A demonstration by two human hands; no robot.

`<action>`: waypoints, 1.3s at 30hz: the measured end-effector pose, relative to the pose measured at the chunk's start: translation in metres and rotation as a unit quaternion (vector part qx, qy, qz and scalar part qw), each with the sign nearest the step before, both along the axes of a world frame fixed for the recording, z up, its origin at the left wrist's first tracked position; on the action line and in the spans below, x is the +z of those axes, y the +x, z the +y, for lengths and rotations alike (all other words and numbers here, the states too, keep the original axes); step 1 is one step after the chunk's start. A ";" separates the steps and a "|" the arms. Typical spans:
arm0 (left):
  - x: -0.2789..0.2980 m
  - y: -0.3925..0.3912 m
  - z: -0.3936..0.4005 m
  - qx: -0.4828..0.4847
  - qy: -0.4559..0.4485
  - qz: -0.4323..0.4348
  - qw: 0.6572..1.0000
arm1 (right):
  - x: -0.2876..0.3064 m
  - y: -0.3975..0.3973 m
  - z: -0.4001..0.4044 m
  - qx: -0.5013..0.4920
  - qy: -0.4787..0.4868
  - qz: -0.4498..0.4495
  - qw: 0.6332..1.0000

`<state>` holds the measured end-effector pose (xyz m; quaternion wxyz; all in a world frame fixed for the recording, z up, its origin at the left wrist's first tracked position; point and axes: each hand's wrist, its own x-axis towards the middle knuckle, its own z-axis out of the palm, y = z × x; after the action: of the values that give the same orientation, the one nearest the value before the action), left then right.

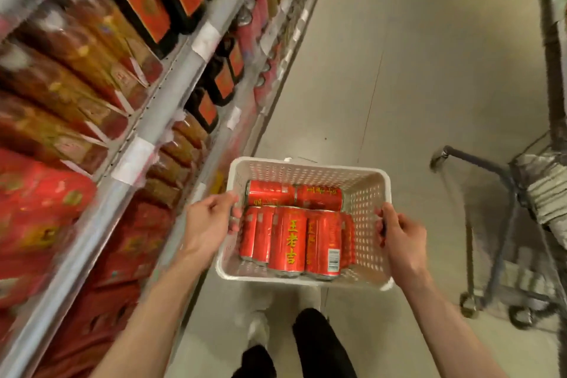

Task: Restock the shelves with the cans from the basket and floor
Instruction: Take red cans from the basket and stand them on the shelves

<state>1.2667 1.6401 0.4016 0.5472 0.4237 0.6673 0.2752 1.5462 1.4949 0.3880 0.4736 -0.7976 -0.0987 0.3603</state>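
Observation:
I carry a white perforated plastic basket (pixel 365 190) in front of me, above the floor. My left hand (pixel 208 222) grips its left rim, fingers curled over the edge. Its right rim is gripped by my right hand (pixel 402 233). Several red cans (pixel 288 239) with yellow characters lie on their sides in the basket, two of them crosswise at the far end. The shelves (pixel 171 95) run along my left, packed with red and orange packages and dark bottles.
A metal shopping trolley (pixel 503 224) stands on the right of the aisle. The grey floor (pixel 399 70) stretches ahead between shelf and trolley. My legs and shoes show below the basket. Another rack edge (pixel 555 9) rises at the far right.

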 end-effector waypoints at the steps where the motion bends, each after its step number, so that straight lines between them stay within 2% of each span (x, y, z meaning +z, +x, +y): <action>1: -0.019 0.003 0.005 -0.001 0.002 0.011 1.000 | -0.018 0.004 0.009 0.001 -0.001 0.007 1.000; 6: -0.124 0.010 0.030 0.012 -0.027 0.039 0.999 | -0.126 0.014 0.039 0.031 -0.038 0.021 0.999; 9: -0.196 0.003 0.043 -0.015 -0.019 0.061 0.998 | -0.202 0.008 0.049 0.033 -0.049 0.034 0.998; 17: -0.405 -0.023 0.078 -0.030 0.013 0.078 0.996 | -0.412 -0.015 0.076 0.068 -0.030 0.053 0.996; 22: -0.513 -0.026 0.099 -0.035 0.013 0.083 0.996 | -0.516 -0.017 0.088 0.058 -0.018 0.085 0.995; 29: -0.591 -0.008 0.127 -0.052 0.018 0.086 0.995 | -0.589 -0.003 0.102 0.051 -0.018 0.077 0.996; 39: -0.623 0.006 0.140 -0.046 0.040 0.083 0.995 | -0.618 0.014 0.119 0.042 0.013 0.049 0.998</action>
<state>1.2732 1.7797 -0.2216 0.4845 0.4970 0.6787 0.2400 1.5606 1.6141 -0.2298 0.4730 -0.7677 -0.1133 0.4171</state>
